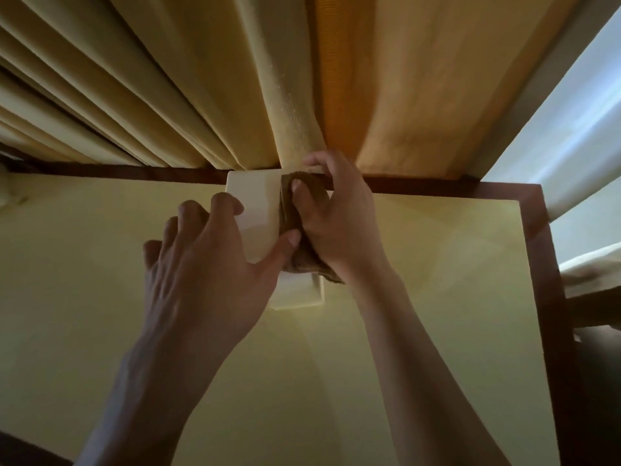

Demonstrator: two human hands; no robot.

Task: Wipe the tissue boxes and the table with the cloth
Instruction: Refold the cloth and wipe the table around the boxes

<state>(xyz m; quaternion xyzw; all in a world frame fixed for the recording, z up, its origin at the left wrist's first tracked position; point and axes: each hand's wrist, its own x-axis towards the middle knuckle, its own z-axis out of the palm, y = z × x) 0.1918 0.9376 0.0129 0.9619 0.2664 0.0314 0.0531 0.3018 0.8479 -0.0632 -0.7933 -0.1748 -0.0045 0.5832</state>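
A pale cream tissue box (257,210) stands near the far edge of the table (437,264). My left hand (208,260) grips the box from its left side, fingers curled over the top and thumb against the near face. My right hand (336,216) holds a brown cloth (295,213) pressed on the box's right side, fingers curled round the cloth. A lower part of the box, or a second box (299,294), shows beneath the hands; I cannot tell which.
Cream and orange curtains (235,79) hang right behind the box, touching the table's far edge. The table has a dark brown wooden rim (551,264) along the far and right sides. A bright window (578,122) lies at the right.
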